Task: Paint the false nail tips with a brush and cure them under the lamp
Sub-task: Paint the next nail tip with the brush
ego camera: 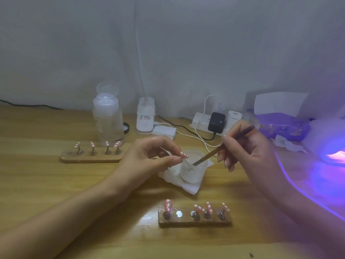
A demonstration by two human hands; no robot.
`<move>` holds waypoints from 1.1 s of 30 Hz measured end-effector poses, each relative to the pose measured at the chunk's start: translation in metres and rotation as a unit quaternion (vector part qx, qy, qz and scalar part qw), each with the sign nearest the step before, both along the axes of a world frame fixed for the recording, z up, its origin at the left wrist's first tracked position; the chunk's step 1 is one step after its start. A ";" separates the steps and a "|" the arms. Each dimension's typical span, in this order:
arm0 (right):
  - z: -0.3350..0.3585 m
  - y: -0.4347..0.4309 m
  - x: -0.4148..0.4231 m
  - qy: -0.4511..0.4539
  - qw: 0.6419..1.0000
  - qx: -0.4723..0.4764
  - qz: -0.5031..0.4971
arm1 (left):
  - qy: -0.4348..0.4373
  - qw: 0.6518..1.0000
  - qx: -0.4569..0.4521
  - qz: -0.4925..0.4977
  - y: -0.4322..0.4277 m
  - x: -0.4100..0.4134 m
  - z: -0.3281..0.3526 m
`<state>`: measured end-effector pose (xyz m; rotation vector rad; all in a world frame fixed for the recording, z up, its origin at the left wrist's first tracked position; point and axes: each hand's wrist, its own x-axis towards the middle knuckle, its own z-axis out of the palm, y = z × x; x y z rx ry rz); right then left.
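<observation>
Nail tip (pixel 184 155), pink with white dots, sits pinched in the left grip (pixel 153 156), probably awaiting paint, while the right grip (pixel 246 146), curled pen-like round the brush (pixel 211 154), slants its bristles into the cup (pixel 194 175) between both grips, seemingly to load.

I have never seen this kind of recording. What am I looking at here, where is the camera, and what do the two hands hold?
There is no machine here: a person works with bare hands. The single picture comes from a camera worn on the head, looking down at a wooden table. The left hand pinches a pink false nail tip with white dots. The right hand holds a brush, its tip inside a small white cup that stands on a tissue. A near stand and a far stand carry more tips. At the right edge a curing lamp glows purple.
</observation>
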<state>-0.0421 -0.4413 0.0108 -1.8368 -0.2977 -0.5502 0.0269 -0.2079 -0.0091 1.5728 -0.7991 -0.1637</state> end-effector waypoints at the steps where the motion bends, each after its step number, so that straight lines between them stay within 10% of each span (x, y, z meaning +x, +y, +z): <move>1: -0.001 0.000 0.001 0.002 1.000 0.004 0.003 | 0.002 1.000 -0.004 -0.001 0.000 -0.001 0.000; 21: -0.025 -0.017 0.004 0.077 0.951 0.293 -0.067 | -0.051 0.992 0.047 0.106 -0.010 -0.004 -0.013; 33: -0.021 -0.014 0.004 0.079 0.961 0.261 -0.035 | -0.097 0.986 0.068 0.118 -0.011 -0.005 -0.015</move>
